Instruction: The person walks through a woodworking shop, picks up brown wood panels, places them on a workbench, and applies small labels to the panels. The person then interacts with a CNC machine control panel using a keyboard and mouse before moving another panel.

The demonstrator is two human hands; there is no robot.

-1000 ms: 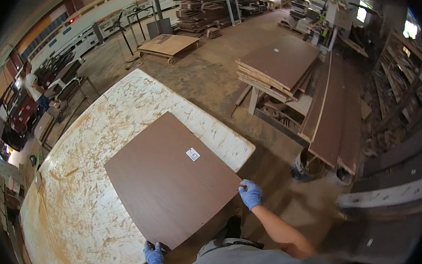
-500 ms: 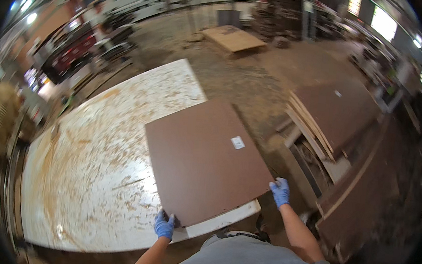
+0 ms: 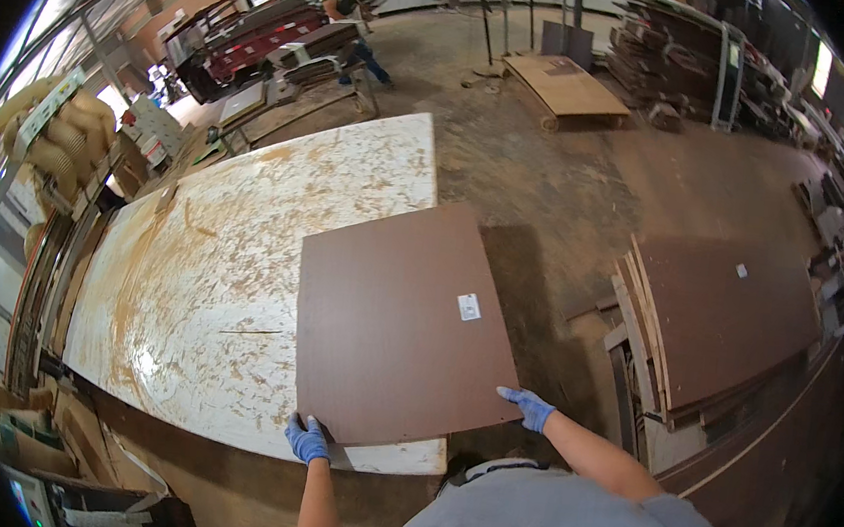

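Note:
A large brown board [image 3: 391,326] with a small white label [image 3: 468,307] lies over the right part of a worn white tabletop [image 3: 230,277]. My left hand [image 3: 308,439], in a blue glove, grips its near left corner, thumb on the upper face. At the near right corner my right hand [image 3: 528,409], gloved the same way, is closed on the edge with the thumb on top. Both hands' other fingers are partly hidden by the board. The board's right side reaches past the tabletop's edge.
On the right stands a stack of similar brown boards [image 3: 728,320]. A low wooden platform [image 3: 568,86] sits on the far floor. Ribbed hoses [image 3: 82,133] hang at the left. A person [image 3: 344,6] stands near a rack at the back, and a machine [image 3: 90,496] occupies the lower left.
The view has swung left. The board has shifted left on the tabletop, with both hands still holding its near corners.

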